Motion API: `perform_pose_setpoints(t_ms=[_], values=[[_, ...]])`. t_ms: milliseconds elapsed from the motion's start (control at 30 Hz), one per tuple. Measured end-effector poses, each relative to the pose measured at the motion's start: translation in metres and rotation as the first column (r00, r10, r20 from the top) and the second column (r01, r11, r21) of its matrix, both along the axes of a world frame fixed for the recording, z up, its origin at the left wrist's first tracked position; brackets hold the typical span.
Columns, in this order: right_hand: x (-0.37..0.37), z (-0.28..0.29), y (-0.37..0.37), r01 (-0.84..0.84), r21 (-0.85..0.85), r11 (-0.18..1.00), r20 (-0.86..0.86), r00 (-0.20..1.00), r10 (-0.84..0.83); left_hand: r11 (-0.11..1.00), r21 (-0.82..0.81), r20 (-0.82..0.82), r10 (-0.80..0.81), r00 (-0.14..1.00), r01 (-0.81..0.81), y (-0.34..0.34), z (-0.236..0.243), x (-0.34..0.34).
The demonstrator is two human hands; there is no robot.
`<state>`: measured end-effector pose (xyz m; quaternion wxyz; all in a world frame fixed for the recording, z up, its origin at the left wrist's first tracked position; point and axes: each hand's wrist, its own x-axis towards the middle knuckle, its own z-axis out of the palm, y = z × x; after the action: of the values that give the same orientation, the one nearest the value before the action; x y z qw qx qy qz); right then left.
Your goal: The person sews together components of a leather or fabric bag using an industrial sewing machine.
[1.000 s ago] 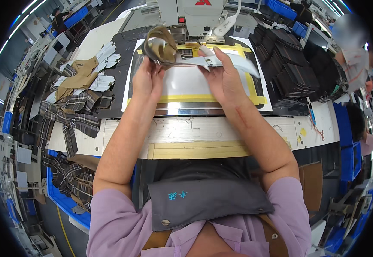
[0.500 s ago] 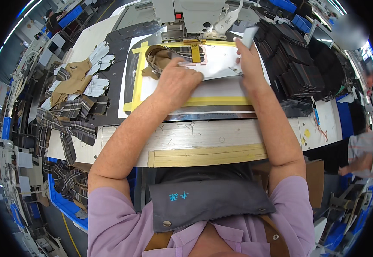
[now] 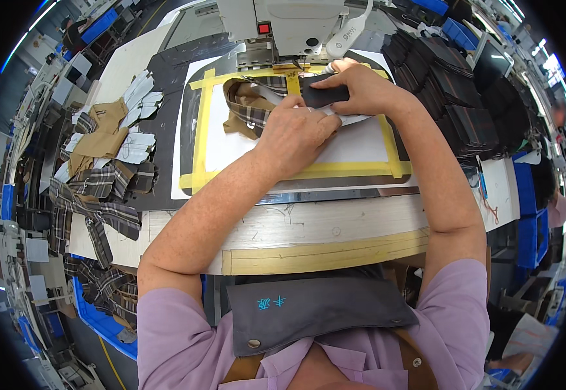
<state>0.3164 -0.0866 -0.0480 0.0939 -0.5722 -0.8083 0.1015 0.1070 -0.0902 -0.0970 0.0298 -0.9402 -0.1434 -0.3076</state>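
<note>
My right hand point(image 3: 369, 90) is closed on a dark grey fabric piece point(image 3: 322, 96), its thumb and fingers on the right end. The piece lies beside a yellow strip point(image 3: 293, 83) below the sewing machine head point(image 3: 282, 26). My left hand point(image 3: 299, 138) rests palm down with fingers curled, close to the dark piece; what its fingertips pinch or press is hidden. To its left is a looped strip of plaid and tan cloth point(image 3: 241, 107). A white sheet point(image 3: 356, 120) shows partly beneath my hands. All this lies on a white panel bordered with yellow tape point(image 3: 244, 174).
Plaid, tan and white cut pieces point(image 3: 101, 143) are heaped at the left. Dark folded cloth point(image 3: 458, 97) is stacked at the right. A blue bin point(image 3: 101, 318) with plaid pieces stands below left. Yellow tape point(image 3: 322, 252) runs along the table's front edge. A person stands at far right.
My right hand has come down and left from holding up a white sheet and now grips a dark piece near the yellow strip. The left hand has shifted slightly right and down.
</note>
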Motion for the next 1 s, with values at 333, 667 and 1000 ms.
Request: perform_pose_setpoints(t_ms=[333, 667, 1000], values=[[0.012, -0.019, 0.025, -0.198, 0.176, 0.964, 0.092, 0.979, 0.184, 0.913, -0.107, -0.347, 0.336, 0.876, -0.393, 0.027, 0.026, -0.034], [0.009, -0.009, 0.030, -0.213, 0.106, 0.971, 0.033, 0.977, 0.210, 0.988, -0.027, -0.212, 0.141, 0.967, -0.150, 0.057, 0.004, -0.042], [0.011, -0.007, 0.031, -0.192, -0.040, 0.981, -0.078, 0.979, 0.188, 0.980, -0.076, -0.253, 0.161, 0.954, -0.186, 0.048, 0.008, -0.036]])
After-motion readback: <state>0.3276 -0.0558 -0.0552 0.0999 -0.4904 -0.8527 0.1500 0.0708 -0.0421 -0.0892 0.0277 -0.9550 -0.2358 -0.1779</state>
